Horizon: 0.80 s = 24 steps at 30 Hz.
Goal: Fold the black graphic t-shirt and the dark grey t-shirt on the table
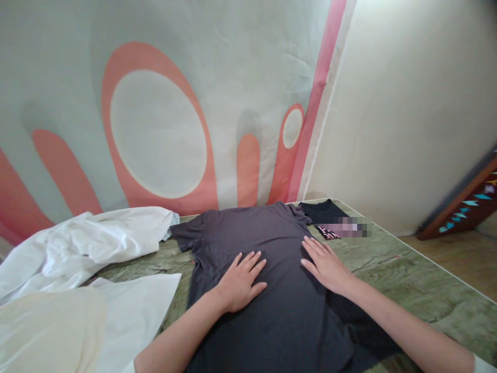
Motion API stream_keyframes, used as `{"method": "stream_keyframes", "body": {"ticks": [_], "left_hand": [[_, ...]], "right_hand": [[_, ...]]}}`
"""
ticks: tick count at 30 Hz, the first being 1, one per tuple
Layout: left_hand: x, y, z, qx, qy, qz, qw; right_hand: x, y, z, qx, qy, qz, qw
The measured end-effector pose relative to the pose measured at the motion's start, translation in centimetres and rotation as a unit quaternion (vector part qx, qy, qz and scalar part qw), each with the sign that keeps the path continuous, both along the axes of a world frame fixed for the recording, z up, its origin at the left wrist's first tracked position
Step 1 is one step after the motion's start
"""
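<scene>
Grey T-shirt (252,228) spread on green table (407,282) below patterned wall (155,103); left hand (240,282), right hand (326,267) flat, holding nothing.

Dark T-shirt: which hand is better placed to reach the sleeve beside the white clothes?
Left, probably. The left hand lies flat on the T-shirt on the same side as that sleeve, next to the white clothes. The right hand lies flat on the other side and would have to cross over.

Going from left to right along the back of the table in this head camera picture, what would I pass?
A crumpled white cloth → dark grey T-shirt → black garment. Nearer, flat on the T-shirt: left hand → right hand.
</scene>
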<state>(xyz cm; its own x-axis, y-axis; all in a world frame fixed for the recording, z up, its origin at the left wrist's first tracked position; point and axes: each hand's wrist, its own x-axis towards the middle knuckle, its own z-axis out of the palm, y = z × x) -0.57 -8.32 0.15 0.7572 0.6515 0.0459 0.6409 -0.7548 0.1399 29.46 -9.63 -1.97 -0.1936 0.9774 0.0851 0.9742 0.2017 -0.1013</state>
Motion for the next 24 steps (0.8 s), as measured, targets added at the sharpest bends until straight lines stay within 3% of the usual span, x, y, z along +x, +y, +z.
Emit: {"method": "stream_keyframes", "body": {"ticks": [2, 4, 9, 11, 15, 18, 24], "left_hand": [[0.0, -0.1, 0.1, 0.000, 0.001, 0.002, 1.000], [-0.1, -0.2, 0.3, -0.004, 0.001, 0.003, 1.000], [-1.5, -0.2, 0.7, -0.026, 0.010, 0.051, 0.998], [-2.0, -0.2, 0.8, -0.039, 0.020, 0.092, 0.995], [-2.6, -0.6, 1.6, -0.065, 0.044, 0.144, 0.987], [-3.0, -1.4, 2.6, -0.077, 0.046, 0.157, 0.984], [-5.8, -4.3, 3.4, -0.080, 0.007, 0.106, 0.991]], "right_hand": [[-1.6, -1.4, 0.2, -0.024, 0.021, 0.088, 0.996], [-2.3, -2.1, 0.2, -0.042, 0.031, 0.119, 0.991], [0.1, -0.5, 0.0, -0.038, -0.001, -0.036, 0.999], [0.4, 0.6, 0.3, -0.033, -0.006, -0.041, 0.999], [-2.8, 1.7, 1.2, -0.035, 0.035, 0.066, 0.997], [-6.0, 0.8, 2.0, -0.050, 0.076, 0.132, 0.987], [-7.5, -3.6, 3.9, -0.073, 0.151, 0.182, 0.969]]}}
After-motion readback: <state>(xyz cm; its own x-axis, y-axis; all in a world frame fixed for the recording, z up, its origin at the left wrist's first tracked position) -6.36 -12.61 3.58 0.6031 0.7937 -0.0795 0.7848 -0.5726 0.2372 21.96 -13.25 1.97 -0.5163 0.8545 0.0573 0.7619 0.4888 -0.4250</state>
